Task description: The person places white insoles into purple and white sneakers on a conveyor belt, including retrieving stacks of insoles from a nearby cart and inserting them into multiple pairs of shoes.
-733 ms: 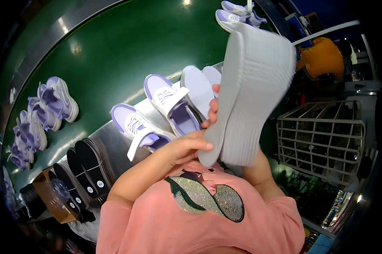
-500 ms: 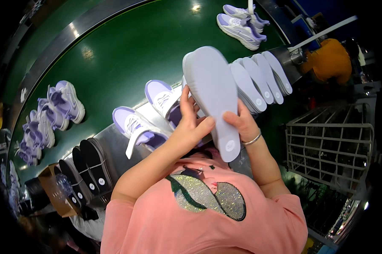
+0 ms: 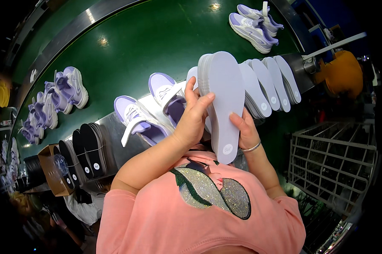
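Both hands are busy with one stack of pale insoles (image 3: 225,86), held up before the chest, toes away and heels toward the body. The left hand (image 3: 196,111) bears on the stack's left side, thumb against the edge. The right hand (image 3: 247,130) pinches lower down, thumb over the top face; I can't see its fingers behind the stack. A round white label (image 3: 227,149) sits on the heel, just below the right thumb and uncovered.

The edges fan a little beside the left fingers, so to my eye the pile wants squaring there: the left palm pressing flat along the side, the right hand firm but not bending the soft sheets. A loose pinch could let the inner ones slip.

Just left of the left hand stands a lilac and white shoe (image 3: 169,95), near enough for an elbow to nudge, I'd judge. Just beyond the right hand, more insole stacks (image 3: 272,84) lean in a row. Farther off, to the right hand's right, is a wire basket (image 3: 333,167); well ahead, a pair of shoes (image 3: 255,28) rests on the green surface (image 3: 157,40).
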`<state>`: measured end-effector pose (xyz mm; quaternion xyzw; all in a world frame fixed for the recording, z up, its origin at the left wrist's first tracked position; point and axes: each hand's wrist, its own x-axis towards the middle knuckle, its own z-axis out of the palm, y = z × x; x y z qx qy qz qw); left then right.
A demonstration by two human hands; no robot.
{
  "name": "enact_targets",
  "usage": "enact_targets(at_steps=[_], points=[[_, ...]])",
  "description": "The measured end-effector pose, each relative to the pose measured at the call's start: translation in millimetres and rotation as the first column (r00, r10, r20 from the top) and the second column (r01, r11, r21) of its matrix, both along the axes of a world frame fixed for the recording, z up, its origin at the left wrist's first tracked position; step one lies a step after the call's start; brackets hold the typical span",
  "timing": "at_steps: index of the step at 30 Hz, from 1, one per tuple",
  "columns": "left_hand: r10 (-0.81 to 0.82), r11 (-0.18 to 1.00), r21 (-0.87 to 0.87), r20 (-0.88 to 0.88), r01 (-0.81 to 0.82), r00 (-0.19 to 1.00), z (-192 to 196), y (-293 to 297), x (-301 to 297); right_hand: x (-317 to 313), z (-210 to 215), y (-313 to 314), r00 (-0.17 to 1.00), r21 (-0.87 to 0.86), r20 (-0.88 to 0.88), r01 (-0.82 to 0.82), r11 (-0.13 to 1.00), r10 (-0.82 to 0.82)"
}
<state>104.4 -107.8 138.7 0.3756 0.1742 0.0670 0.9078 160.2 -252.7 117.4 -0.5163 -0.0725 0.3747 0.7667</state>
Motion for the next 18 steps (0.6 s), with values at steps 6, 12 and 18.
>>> enact_targets(at_steps=[6,12,18], points=[[-0.049,0.999,-0.023,-0.046,0.048,0.998,0.4,-0.1,7.9,5.9,-6.0,-7.7,0.999,0.062,0.016,-0.029,0.998,0.028],[-0.069,0.997,0.032,-0.097,0.072,0.993,-0.5,-1.1,11.2,3.7,-4.9,-9.5,1.000,0.050,0.003,0.014,0.999,-0.014],[-0.075,0.997,0.023,-0.096,0.077,0.993,1.0,-3.0,10.9,2.4,-9.4,-14.6,0.999,0.040,0.046,-0.009,0.999,0.007]])
